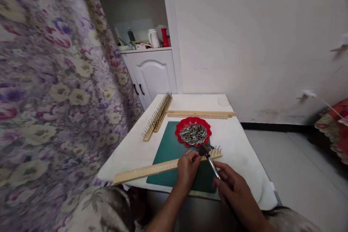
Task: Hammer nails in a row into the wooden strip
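A wooden strip with rows of small holes (146, 170) lies slantwise across a green mat (164, 152), and several nails (216, 150) stand up from its right end. My left hand (188, 166) rests over this strip with thumb and finger pinched together near the nails; whatever is between the fingertips is hidden. In my right hand (235, 185) is a hammer (212, 165), gripped by its metal handle. The dark hammer head is beside my left fingertips, just over the strip. Beyond the hands, a red scalloped dish (178, 127) holds a heap of loose nails (193, 134).
On the white-covered table (130, 152), nail-studded strips (160, 116) lie at the left. More bare wooden strips (199, 114) lie across the back. A floral curtain (67, 79) hangs close on the left, and a white cabinet (154, 74) stands behind, beside the wall.
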`<state>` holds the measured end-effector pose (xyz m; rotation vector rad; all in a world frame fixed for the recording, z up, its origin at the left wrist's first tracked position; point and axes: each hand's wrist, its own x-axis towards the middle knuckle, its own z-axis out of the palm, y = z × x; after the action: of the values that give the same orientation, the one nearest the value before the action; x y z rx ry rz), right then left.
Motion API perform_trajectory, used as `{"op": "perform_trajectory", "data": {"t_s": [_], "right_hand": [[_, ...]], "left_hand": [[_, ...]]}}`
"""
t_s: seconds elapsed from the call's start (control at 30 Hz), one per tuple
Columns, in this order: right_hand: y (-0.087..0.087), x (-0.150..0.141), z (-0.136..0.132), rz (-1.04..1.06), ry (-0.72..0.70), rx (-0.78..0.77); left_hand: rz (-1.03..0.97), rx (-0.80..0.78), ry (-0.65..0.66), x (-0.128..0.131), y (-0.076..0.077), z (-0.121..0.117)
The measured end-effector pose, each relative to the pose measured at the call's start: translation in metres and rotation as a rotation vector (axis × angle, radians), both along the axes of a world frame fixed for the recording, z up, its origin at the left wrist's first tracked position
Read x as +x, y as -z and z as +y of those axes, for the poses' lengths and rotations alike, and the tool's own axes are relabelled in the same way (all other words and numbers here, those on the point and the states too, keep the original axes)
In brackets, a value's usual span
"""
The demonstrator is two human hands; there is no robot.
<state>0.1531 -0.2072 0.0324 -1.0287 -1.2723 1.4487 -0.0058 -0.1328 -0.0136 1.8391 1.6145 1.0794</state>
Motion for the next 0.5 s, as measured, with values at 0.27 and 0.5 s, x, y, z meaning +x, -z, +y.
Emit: {"op": "perform_trajectory", "data": {"t_s": [0.27,0.5], "right_hand": [[-0.001,-0.0007,-0.0006,0.001,-0.007,0.001],[-0.0011,0.0069,0.0001,0.082,0.09,0.03]], "left_hand": [[0.003,-0.007,-0.007,-0.0012,0.0027,0.0008],[-0.015,0.011,0.045,-0.0056,-0.0027,-0.0029]]}}
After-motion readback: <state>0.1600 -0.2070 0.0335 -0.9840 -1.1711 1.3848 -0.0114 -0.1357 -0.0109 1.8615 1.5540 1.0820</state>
